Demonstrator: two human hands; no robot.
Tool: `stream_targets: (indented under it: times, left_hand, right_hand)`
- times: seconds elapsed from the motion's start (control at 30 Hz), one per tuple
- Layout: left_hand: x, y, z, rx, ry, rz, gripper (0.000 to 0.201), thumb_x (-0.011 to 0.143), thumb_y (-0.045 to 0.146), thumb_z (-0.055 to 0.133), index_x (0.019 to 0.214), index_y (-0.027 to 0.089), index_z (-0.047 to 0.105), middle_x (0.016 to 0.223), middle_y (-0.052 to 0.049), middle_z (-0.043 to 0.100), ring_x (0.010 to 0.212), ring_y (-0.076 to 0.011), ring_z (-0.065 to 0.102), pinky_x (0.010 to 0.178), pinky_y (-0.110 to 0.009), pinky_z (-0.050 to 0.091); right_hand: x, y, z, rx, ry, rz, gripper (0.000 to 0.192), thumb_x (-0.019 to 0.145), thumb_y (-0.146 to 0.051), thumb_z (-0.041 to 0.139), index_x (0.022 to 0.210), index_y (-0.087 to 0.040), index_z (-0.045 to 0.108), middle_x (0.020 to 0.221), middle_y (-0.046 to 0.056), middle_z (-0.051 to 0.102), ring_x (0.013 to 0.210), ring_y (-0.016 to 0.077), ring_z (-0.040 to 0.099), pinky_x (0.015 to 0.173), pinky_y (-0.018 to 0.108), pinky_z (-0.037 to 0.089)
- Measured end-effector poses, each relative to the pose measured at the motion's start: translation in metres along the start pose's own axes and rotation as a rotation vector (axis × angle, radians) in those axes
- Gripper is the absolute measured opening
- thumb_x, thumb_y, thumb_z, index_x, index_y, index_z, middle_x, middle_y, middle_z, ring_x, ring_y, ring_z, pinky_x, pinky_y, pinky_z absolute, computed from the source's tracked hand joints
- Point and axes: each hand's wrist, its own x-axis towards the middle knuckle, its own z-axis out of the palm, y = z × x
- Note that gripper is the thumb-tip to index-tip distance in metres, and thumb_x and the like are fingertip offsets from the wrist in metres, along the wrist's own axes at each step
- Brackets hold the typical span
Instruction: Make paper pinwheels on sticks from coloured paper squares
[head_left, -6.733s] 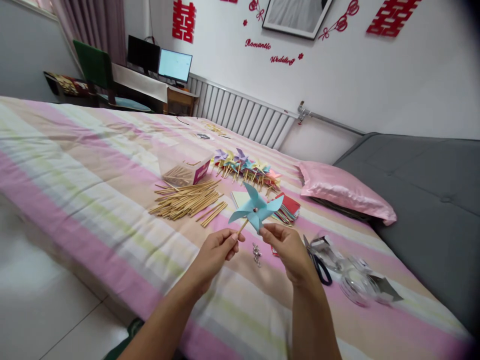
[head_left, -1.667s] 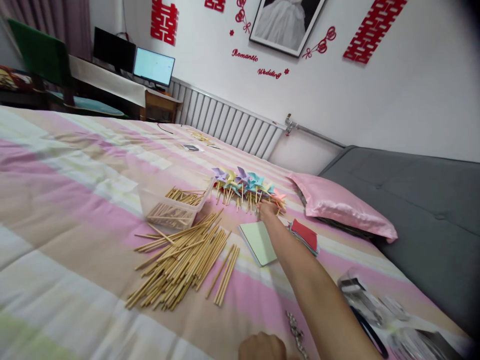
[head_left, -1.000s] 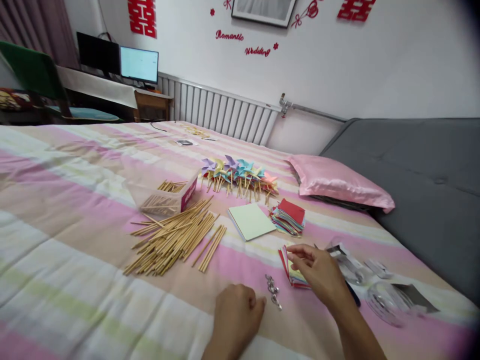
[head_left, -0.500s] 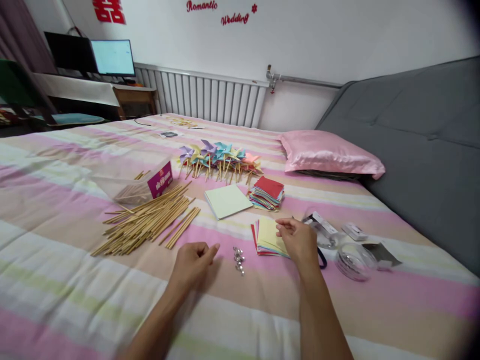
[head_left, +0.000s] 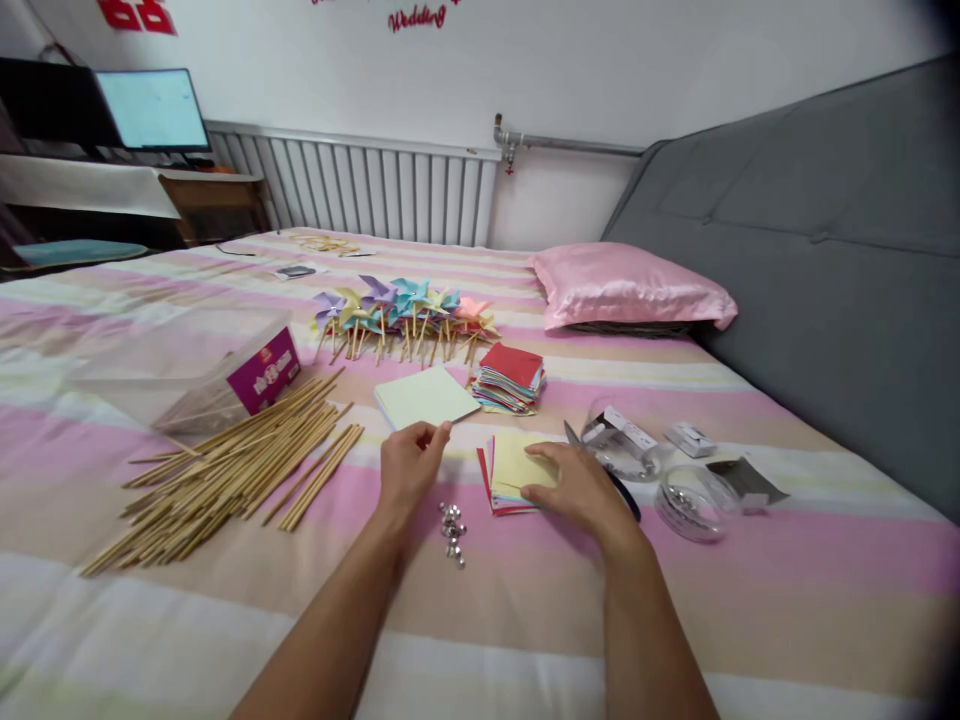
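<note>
My left hand (head_left: 409, 470) is loosely closed, fingers curled and thumb pointing up, with nothing visible in it. It is close to the near edge of a pale green stack of paper (head_left: 426, 395). Below it on the bedspread lies a small heap of silvery metal fasteners (head_left: 452, 532). My right hand (head_left: 574, 485) rests over the right side of a fanned stack of coloured paper squares (head_left: 517, 462), yellow on top, its thumb and fingers apart. Scissors (head_left: 624, 495) with a dark handle lie partly hidden behind that hand.
Left lie many wooden sticks (head_left: 232, 480) beside a clear plastic box (head_left: 180, 345). Paper pinwheels (head_left: 409, 305) on sticks lie farther back, near a red-topped paper stack (head_left: 511, 365). Clear round containers (head_left: 690, 505), a small white box (head_left: 690, 440) and a pink pillow (head_left: 630, 285) are right.
My left hand has moved forward, toward the pale green stack. The right hand's fingers have spread and lowered over the yellow-topped squares. The view has swung rightward, showing more of the scissors.
</note>
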Motion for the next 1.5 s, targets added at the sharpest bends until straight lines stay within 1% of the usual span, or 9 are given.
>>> stream_targets:
  times: [0.1, 0.33, 0.5, 0.77, 0.87, 0.97, 1.1, 1.33, 1.5]
  left_hand:
    - [-0.004, -0.013, 0.001, -0.116, -0.049, -0.027, 0.041, 0.078, 0.051, 0.052, 0.069, 0.014, 0.067, 0.059, -0.003, 0.062, 0.054, -0.0129, 0.05, 0.051, -0.023, 0.033]
    - [-0.009, -0.002, -0.004, -0.268, -0.133, -0.08, 0.04, 0.077, 0.051, 0.055, 0.068, 0.013, 0.067, 0.063, -0.004, 0.065, 0.055, -0.0122, 0.052, 0.051, -0.023, 0.035]
    - [-0.011, -0.003, -0.001, -0.311, -0.14, -0.113, 0.039, 0.076, 0.05, 0.057, 0.066, 0.014, 0.067, 0.063, -0.004, 0.065, 0.054, -0.0118, 0.052, 0.051, -0.023, 0.036]
    - [-0.011, -0.001, 0.001, -0.307, -0.168, -0.117, 0.041, 0.075, 0.051, 0.057, 0.064, 0.013, 0.066, 0.062, -0.005, 0.065, 0.052, -0.0117, 0.051, 0.049, -0.023, 0.036]
    - [-0.011, 0.0, 0.002, -0.304, -0.181, -0.125, 0.042, 0.074, 0.052, 0.057, 0.064, 0.012, 0.066, 0.062, -0.006, 0.065, 0.052, -0.0115, 0.049, 0.049, -0.023, 0.035]
    - [-0.012, 0.0, 0.002, -0.301, -0.197, -0.129, 0.044, 0.074, 0.054, 0.056, 0.065, 0.012, 0.067, 0.063, -0.006, 0.065, 0.052, -0.0114, 0.048, 0.05, -0.023, 0.035]
    - [-0.013, 0.0, 0.002, -0.296, -0.223, -0.134, 0.046, 0.075, 0.055, 0.055, 0.065, 0.012, 0.067, 0.066, -0.007, 0.066, 0.052, -0.0108, 0.046, 0.051, -0.023, 0.035]
    - [-0.016, 0.005, 0.003, -0.348, -0.29, -0.168, 0.049, 0.074, 0.059, 0.054, 0.065, 0.012, 0.066, 0.065, -0.007, 0.065, 0.05, -0.0106, 0.045, 0.047, -0.022, 0.034]
    - [-0.02, 0.009, 0.004, -0.547, -0.512, -0.23, 0.053, 0.077, 0.059, 0.05, 0.074, 0.01, 0.069, 0.076, -0.012, 0.068, 0.056, -0.0132, 0.055, 0.054, -0.025, 0.042]
  right_hand:
    - [0.002, 0.002, 0.003, -0.011, -0.041, 0.021, 0.05, 0.065, -0.026, 0.067, 0.113, -0.015, 0.064, 0.117, 0.01, 0.064, 0.107, 0.0256, 0.058, 0.094, 0.035, 0.04]
    - [0.001, -0.002, 0.001, -0.055, -0.074, 0.045, 0.052, 0.067, -0.026, 0.066, 0.117, -0.011, 0.063, 0.119, 0.013, 0.063, 0.109, 0.0271, 0.057, 0.095, 0.034, 0.039]
    - [0.001, -0.005, -0.001, -0.03, -0.087, 0.024, 0.04, 0.072, -0.023, 0.062, 0.11, -0.014, 0.067, 0.114, 0.012, 0.066, 0.106, 0.0254, 0.06, 0.091, 0.031, 0.041]
    - [0.002, -0.004, 0.001, -0.039, -0.043, 0.101, 0.053, 0.062, -0.033, 0.072, 0.111, -0.015, 0.065, 0.114, 0.012, 0.066, 0.104, 0.0278, 0.06, 0.09, 0.034, 0.041]
    - [0.001, -0.005, 0.001, -0.045, -0.025, 0.062, 0.039, 0.068, -0.026, 0.065, 0.105, -0.017, 0.068, 0.106, 0.01, 0.069, 0.097, 0.0246, 0.062, 0.083, 0.03, 0.042]
    - [0.001, -0.006, -0.001, -0.058, -0.019, 0.032, 0.021, 0.077, -0.021, 0.052, 0.084, -0.019, 0.072, 0.082, 0.006, 0.072, 0.074, 0.0194, 0.062, 0.064, 0.026, 0.039]
    - [0.005, -0.004, -0.003, -0.117, 0.122, 0.109, 0.033, 0.083, -0.023, 0.042, 0.061, -0.018, 0.066, 0.059, 0.005, 0.064, 0.056, 0.0174, 0.053, 0.052, 0.027, 0.03]
    - [0.012, 0.002, -0.002, 0.394, 0.654, 0.115, 0.036, 0.085, -0.035, 0.043, 0.103, -0.015, 0.067, 0.094, 0.008, 0.071, 0.085, 0.0222, 0.063, 0.073, 0.028, 0.045]
    - [0.017, -0.009, 0.006, 0.766, 0.818, -0.004, 0.035, 0.082, -0.038, 0.052, 0.103, -0.014, 0.067, 0.095, 0.008, 0.071, 0.088, 0.0209, 0.064, 0.078, 0.03, 0.048]
